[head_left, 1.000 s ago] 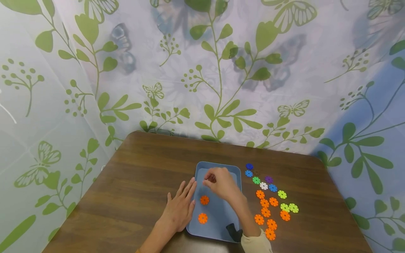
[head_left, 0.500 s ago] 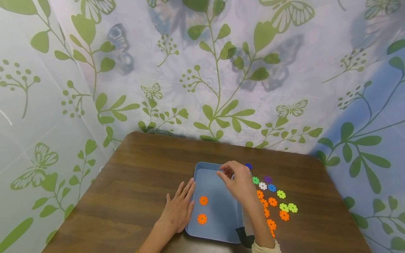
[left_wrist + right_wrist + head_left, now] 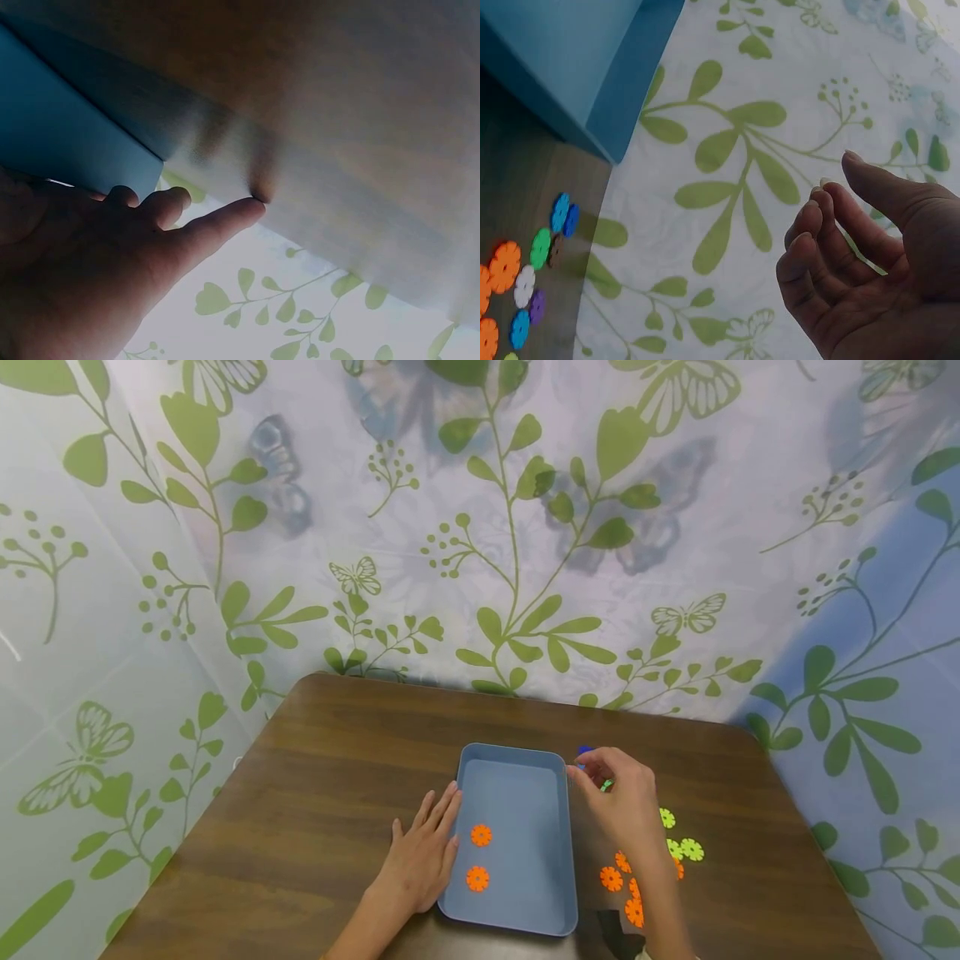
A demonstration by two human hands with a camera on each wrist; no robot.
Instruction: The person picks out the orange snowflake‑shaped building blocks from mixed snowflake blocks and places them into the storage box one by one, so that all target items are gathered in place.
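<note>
My left hand (image 3: pixel 422 858) lies with straight fingers along the left rim of a blue-grey tray (image 3: pixel 517 760). In the left wrist view, that hand (image 3: pixel 112 262) reaches past the tray's side (image 3: pixel 75 120). Inside the tray are two orange notched discs, one higher (image 3: pixel 481 835) and one lower (image 3: pixel 477 878). My right hand (image 3: pixel 626 806) hovers just beyond the tray's right rim, over loose discs that it partly hides. The right wrist view shows this hand (image 3: pixel 862 262) with fingers loosely bent, thumb apart from them and nothing held.
Beside the tray's right side lie loose notched discs: several orange ones (image 3: pixel 611 879), lime ones (image 3: pixel 692 849), a white one (image 3: pixel 525 286), a green one (image 3: pixel 540 249), blue ones (image 3: pixel 560 212) and a purple one (image 3: pixel 537 306). A patterned curtain (image 3: pixel 420 610) hangs behind the brown table (image 3: pixel 337 760).
My right hand has moved from over the tray rightward, past its rim, to above the loose discs. The left hand and the two orange discs in the tray keep their places.
</note>
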